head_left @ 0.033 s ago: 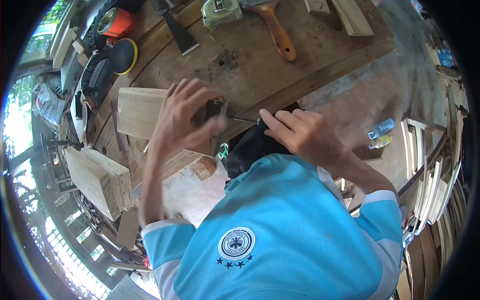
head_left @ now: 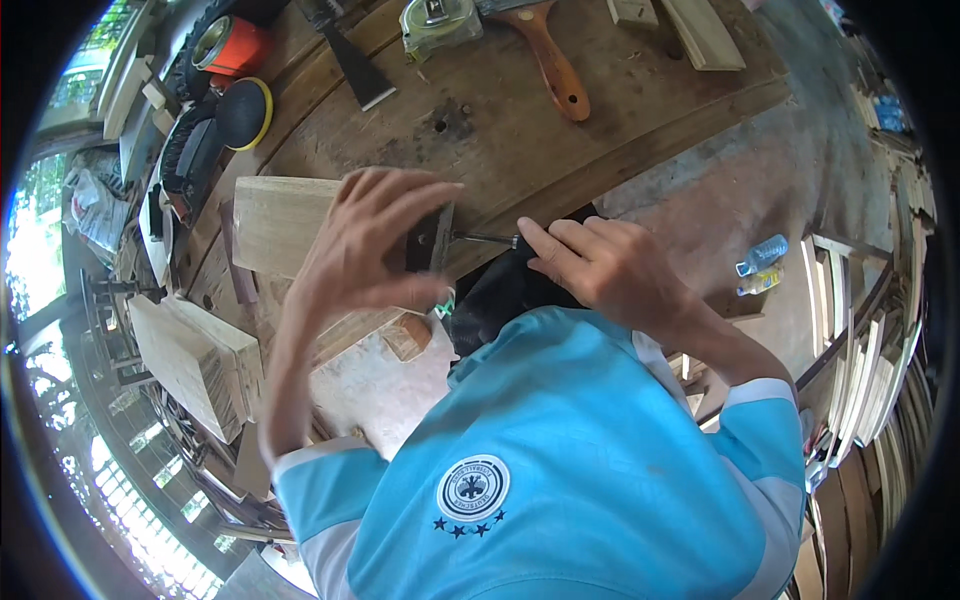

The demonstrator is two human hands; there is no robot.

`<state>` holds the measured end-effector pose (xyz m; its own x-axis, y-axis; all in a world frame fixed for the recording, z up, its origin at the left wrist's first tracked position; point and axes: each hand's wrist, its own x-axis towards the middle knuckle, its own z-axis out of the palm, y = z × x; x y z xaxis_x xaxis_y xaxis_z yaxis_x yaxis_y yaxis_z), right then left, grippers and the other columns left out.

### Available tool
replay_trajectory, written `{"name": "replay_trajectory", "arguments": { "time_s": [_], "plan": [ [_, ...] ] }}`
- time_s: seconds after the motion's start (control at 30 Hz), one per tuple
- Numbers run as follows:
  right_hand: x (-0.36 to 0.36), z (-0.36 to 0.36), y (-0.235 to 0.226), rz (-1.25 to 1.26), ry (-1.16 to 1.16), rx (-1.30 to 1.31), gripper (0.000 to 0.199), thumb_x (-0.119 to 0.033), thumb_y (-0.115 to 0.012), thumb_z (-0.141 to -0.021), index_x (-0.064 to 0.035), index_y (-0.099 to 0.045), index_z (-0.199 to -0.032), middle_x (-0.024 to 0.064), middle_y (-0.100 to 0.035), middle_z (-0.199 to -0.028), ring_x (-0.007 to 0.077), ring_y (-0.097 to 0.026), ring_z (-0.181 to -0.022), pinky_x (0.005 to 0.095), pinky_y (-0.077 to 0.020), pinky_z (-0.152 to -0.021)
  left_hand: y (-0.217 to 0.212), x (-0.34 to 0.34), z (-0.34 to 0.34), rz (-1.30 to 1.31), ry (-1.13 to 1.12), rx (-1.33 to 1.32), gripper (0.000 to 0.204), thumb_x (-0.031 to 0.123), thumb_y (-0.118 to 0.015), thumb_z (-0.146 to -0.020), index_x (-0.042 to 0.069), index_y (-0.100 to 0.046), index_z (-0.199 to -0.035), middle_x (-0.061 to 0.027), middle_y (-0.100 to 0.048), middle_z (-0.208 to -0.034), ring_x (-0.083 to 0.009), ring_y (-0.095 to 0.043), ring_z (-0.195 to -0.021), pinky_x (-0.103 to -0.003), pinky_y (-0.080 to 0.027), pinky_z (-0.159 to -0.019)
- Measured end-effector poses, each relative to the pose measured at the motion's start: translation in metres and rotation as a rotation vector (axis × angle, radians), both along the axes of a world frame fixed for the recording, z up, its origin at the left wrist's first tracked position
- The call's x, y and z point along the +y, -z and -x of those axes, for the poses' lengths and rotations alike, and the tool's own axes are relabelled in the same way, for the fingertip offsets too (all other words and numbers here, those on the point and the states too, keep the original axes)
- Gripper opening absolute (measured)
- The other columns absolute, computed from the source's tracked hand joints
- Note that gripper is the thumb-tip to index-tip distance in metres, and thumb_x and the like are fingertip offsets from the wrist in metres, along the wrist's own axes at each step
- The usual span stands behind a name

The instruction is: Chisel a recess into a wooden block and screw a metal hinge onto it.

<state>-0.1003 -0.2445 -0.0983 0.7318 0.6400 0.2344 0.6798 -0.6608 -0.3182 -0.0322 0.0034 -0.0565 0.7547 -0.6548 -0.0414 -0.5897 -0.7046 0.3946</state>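
My right hand is closed around the dark handle of what looks like a screwdriver, its thin metal shaft pointing left. The shaft reaches to a dark metal piece at the edge of the wooden bench; whether the tip touches it I cannot tell. Around that dark piece my left hand is held with thumb and fingers apart, hiding part of it. Behind the left hand lies a pale wooden board, partly covered by the hand.
Across the bench's far side lie a wide scraper, a tape measure, a wood-handled brush and wood pieces. An orange can and a round black-yellow pad sit at left. Stacked boards stand nearer; bottles are on the floor.
My left hand has shifted slightly, its fingers straighter and the thumb lower, so more of the dark metal piece shows. My right hand and the screwdriver look nearly still.
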Motion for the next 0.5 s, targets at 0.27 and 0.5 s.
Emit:
{"name": "replay_trajectory", "arguments": {
  "time_s": [0.27,0.5],
  "plan": [
    [0.007,0.0,-0.001,-0.002,0.032,-0.094,0.037,-0.015,-0.065,-0.076,0.0006,-0.057,-0.109,0.0084,-0.057,-0.073,0.0183,-0.056,-0.059,0.027,-0.046,-0.052,0.013,0.018,0.004,-0.145,0.264,-0.073,0.118,0.036,-0.078,-0.034,0.0,-0.026,-0.133,-0.0169,-0.04,-0.124,-0.0333,-0.04,-0.115,-0.044,-0.028,-0.1],
    [-0.003,-0.053,0.008,-0.89,0.214,2.084,0.028,-0.027,-0.05,-0.091,-0.0007,-0.057,-0.099,-0.0003,-0.046,-0.062,0.0028,-0.038,-0.045,0.0167,-0.0267,-0.036,0.017,0.019,-0.006,-0.027,0.245,-0.077,0.108,0.028,-0.079,-0.034,-0.002,-0.031,-0.127,-0.018,-0.042,-0.121,-0.035,-0.042,-0.112,-0.044,-0.03,-0.097]
  ]
}}
